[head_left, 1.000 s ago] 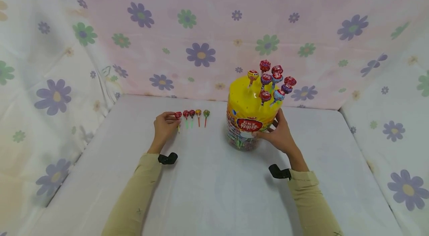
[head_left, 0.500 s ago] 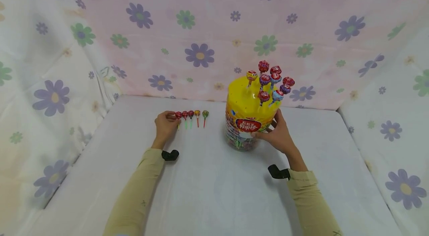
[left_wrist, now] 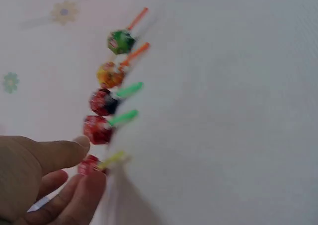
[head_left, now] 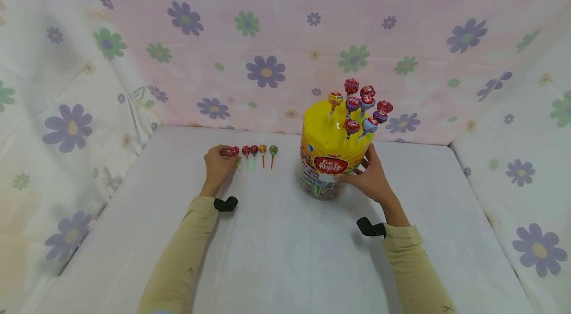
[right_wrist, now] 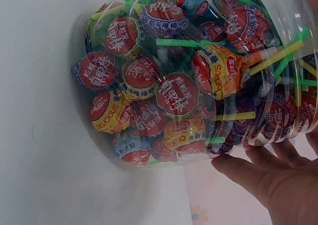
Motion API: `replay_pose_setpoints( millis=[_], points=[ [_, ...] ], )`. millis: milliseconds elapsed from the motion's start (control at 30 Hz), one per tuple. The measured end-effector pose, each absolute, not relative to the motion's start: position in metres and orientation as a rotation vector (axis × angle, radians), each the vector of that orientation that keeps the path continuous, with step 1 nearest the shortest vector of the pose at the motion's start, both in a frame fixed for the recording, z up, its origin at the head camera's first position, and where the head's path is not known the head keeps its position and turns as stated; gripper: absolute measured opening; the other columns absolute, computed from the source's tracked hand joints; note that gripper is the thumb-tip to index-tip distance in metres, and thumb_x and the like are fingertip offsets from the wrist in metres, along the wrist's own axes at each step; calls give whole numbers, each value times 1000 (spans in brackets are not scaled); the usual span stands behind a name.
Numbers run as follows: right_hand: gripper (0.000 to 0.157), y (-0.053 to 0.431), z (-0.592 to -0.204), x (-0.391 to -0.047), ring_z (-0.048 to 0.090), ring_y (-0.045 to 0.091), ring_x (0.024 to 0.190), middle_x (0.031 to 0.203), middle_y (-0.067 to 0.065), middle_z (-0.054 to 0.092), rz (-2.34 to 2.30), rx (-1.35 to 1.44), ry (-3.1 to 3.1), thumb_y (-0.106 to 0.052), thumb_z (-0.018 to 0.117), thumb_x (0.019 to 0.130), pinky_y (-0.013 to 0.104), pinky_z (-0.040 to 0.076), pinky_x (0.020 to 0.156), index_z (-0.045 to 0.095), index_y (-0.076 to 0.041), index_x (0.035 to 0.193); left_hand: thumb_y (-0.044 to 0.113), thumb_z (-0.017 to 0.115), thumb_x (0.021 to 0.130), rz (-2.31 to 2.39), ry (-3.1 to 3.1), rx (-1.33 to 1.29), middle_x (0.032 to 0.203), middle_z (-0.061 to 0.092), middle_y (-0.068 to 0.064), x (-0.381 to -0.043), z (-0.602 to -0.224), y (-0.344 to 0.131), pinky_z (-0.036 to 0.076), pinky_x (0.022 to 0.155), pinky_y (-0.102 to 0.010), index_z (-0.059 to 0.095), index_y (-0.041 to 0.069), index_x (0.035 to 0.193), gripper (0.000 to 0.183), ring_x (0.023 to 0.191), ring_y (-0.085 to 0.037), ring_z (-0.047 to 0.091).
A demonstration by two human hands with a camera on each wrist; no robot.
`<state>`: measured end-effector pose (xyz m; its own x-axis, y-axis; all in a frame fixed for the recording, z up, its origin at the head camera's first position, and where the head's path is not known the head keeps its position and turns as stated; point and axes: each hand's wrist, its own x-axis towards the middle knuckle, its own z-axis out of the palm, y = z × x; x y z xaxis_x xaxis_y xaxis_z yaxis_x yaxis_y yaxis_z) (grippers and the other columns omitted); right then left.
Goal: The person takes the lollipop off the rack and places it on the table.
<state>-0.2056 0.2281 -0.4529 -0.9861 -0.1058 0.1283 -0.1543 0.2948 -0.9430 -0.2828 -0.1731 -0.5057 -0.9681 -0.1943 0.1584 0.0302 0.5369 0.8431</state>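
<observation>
On the white table, my left hand (head_left: 218, 166) pinches a red-wrapped lollipop (head_left: 234, 151) at the left end of a row. Its yellow stick (left_wrist: 113, 159) points away from the fingers in the left wrist view. Beside it lie a red lollipop (left_wrist: 97, 129) and a dark red one (left_wrist: 103, 102), both with green sticks. An orange lollipop (left_wrist: 110, 75) and a green one (left_wrist: 120, 41) follow, with orange-red sticks. My right hand (head_left: 371, 178) grips the side of a clear jar (head_left: 331, 175), packed with wrapped lollipops (right_wrist: 177, 95). The far fingers are partly hidden behind the jar.
Several lollipops (head_left: 352, 104) stand upright in the jar's yellow lid (head_left: 321, 126), mostly toward its right side. The white table (head_left: 285, 254) meets a flowered cloth backdrop (head_left: 290, 46) behind, with similar cloth along both sides.
The left lollipop first moved close to its red neighbour, then shifted slightly left with my left hand, widening the gap. My right hand stays on the jar.
</observation>
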Motion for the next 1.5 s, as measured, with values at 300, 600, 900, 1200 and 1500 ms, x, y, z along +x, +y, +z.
replay_pose_setpoints(
  millis=[300, 600, 900, 1200, 1500],
  points=[
    [95, 229, -453, -206, 41, 42, 143, 150, 13, 41, 1824, 248, -2499, -9, 85, 82, 63, 41, 110, 26, -21, 156, 3, 74, 91, -1543, -2485, -182, 110, 71, -29, -269, -458, -147, 60, 85, -51, 67, -7, 122, 33, 98, -42, 71],
    [95, 229, -453, -206, 41, 42, 143, 151, 12, 40, 1831, 252, -2501, -11, 85, 83, 63, 41, 111, 25, -23, 156, 1, 72, 93, -1743, -2233, -483, 115, 69, -25, -245, -402, -91, 60, 90, -40, 68, -3, 124, 32, 102, -33, 70],
    [96, 230, -454, -206, 41, 41, 143, 151, 12, 40, 1825, 242, -2505, -11, 85, 83, 63, 41, 110, 25, -22, 156, -4, 68, 93, -1894, -1960, -633, 121, 67, -21, -224, -359, -43, 60, 91, -32, 61, -4, 132, 39, 107, -32, 69],
    [95, 230, -455, -206, 42, 41, 143, 150, 12, 41, 1837, 233, -2502, -11, 85, 83, 63, 41, 111, 25, -22, 156, -6, 64, 95, -1939, -1886, -790, 130, 63, -22, -225, -331, -5, 59, 94, -34, 56, -6, 137, 42, 116, -31, 67],
    [96, 228, -453, -205, 42, 41, 143, 151, 13, 41, 1833, 210, -2508, -11, 85, 83, 63, 40, 111, 25, -23, 157, -3, 66, 95, -1770, -1941, -902, 121, 67, -21, -232, -326, 16, 60, 89, -27, 58, -3, 136, 42, 106, -29, 71]
  ],
)
